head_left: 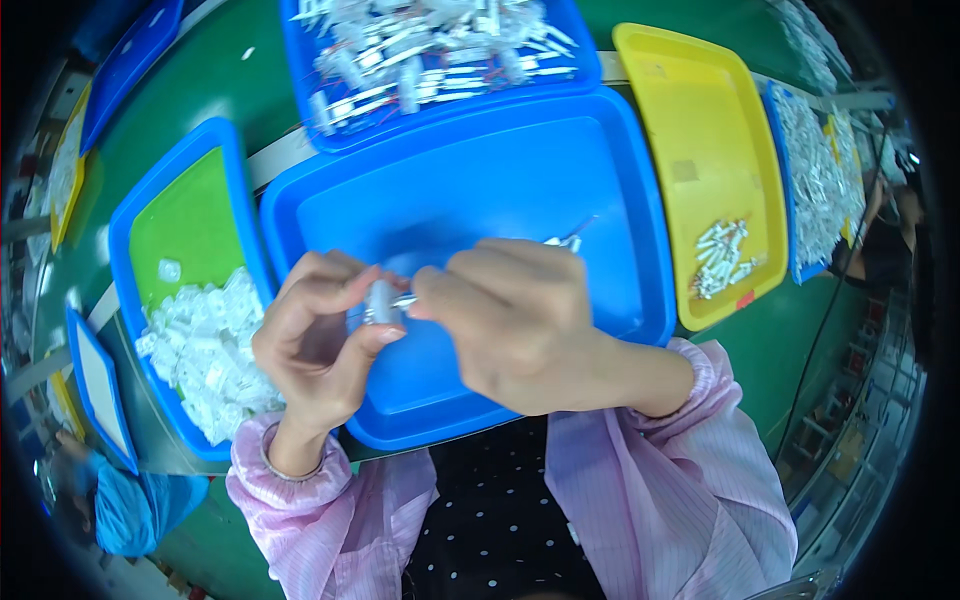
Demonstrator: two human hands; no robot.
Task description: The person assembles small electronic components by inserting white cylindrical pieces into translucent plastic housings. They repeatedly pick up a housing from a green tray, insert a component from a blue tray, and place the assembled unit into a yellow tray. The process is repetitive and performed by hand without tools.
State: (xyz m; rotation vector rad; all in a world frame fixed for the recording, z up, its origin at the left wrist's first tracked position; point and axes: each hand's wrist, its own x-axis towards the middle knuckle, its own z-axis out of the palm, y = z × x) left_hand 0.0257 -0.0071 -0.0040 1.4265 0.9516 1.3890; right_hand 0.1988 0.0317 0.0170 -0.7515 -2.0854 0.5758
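Observation:
Over the large blue tray point(480, 190), my left hand point(315, 335) pinches a small translucent plastic piece point(379, 303) between thumb and fingers. My right hand point(525, 320) is closed at the piece's right side, its fingertips pinching a thin, shiny part point(404, 300) that meets the piece. Motion blurs the fingertips, so how far the part goes in cannot be made out. Past my right knuckles, a small white part with a thin wire point(568, 242) lies in the blue tray.
Clear plastic pieces point(215, 350) fill the near end of a green-lined blue tray on the left. White wired parts point(430, 60) heap in the far blue tray. A yellow tray point(700, 120) at right holds small white parts point(722, 258). Another person's blue sleeve point(150, 505) shows at lower left.

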